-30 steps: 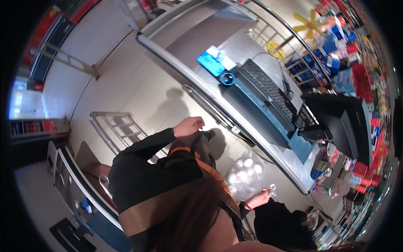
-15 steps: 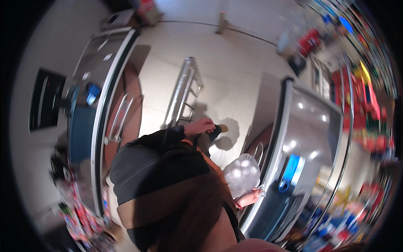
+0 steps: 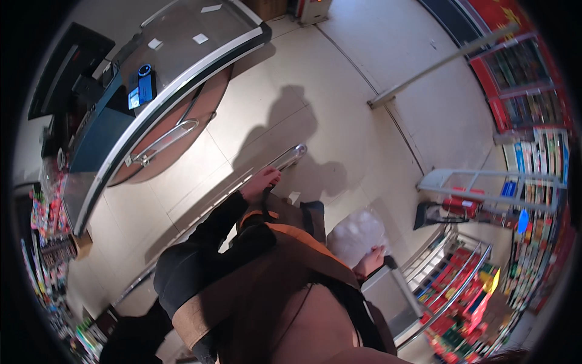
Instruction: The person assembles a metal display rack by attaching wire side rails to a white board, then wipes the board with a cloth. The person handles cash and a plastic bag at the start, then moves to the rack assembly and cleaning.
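Note:
My left hand [image 3: 262, 183] is in front of my body, its fingers curled at the top of a dark strap [image 3: 266, 205]. Just beyond that hand is the rounded end of a metal rail [image 3: 296, 150]; I cannot tell whether the two touch. On the right, a translucent white plastic bag [image 3: 356, 232] hangs low over the floor. My right hand [image 3: 370, 262] is closed on the upper part of this bag, beside the dark corner of a grey counter [image 3: 391, 297]. What the bag holds cannot be made out.
A checkout counter [image 3: 182, 73] with a curved edge runs along the left, carrying a blue-screened device [image 3: 141, 91] and a dark monitor [image 3: 70, 70]. Ahead on the right stand a grey gate frame [image 3: 485, 182] and red shelving [image 3: 515, 79]. A chrome rail [image 3: 448, 294] borders red goods.
My view has turned and moved forward, so the left counter lies nearer the top and the right counter has dropped lower. Both hands keep their grip, the plastic bag still in the right.

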### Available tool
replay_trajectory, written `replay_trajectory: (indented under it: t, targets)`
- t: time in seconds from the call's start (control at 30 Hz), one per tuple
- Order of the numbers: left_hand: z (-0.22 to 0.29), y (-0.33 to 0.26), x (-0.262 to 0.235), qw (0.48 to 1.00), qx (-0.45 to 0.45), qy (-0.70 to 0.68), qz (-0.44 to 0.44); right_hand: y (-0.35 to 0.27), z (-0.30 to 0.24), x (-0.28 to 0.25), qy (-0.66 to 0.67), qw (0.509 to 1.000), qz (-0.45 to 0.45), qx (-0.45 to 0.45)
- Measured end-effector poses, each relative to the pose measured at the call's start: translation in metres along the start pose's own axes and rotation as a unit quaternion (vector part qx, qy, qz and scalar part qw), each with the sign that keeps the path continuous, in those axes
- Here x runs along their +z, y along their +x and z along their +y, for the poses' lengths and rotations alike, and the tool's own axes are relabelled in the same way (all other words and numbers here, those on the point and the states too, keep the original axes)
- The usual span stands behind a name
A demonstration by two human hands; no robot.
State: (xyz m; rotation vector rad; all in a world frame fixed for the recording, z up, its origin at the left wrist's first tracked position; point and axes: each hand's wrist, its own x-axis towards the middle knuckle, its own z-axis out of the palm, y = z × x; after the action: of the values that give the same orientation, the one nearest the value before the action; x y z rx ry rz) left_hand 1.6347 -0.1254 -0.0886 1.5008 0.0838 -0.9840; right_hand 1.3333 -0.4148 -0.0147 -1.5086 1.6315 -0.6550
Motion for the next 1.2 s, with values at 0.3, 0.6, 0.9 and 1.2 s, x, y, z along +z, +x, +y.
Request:
replay_trajectory:
  t: [0.3, 0.6, 0.9, 1.2]
  targets:
    - [0.008, 0.052, 0.011, 0.877, 0.025, -0.215, 0.43, 0.202, -0.222, 0.276, -0.03, 0.878, -0.388, -0.279]
    - [0.041, 0.133, 0.165, 0.687, 0.015, -0.447, 0.573, 0.149, -0.462, 0.548, -0.044, 0.629, -0.641, -0.438]
    - [0.109, 0.253, 0.135, 0.447, 0.098, -0.581, 0.673, -0.043, -0.616, 0.734, 0.058, 0.415, -0.771, -0.48]
    - [0.224, 0.334, 0.096, 0.263, 0.081, -0.633, 0.724, -0.196, -0.65, 0.899, 0.036, 0.199, -0.82, -0.536]
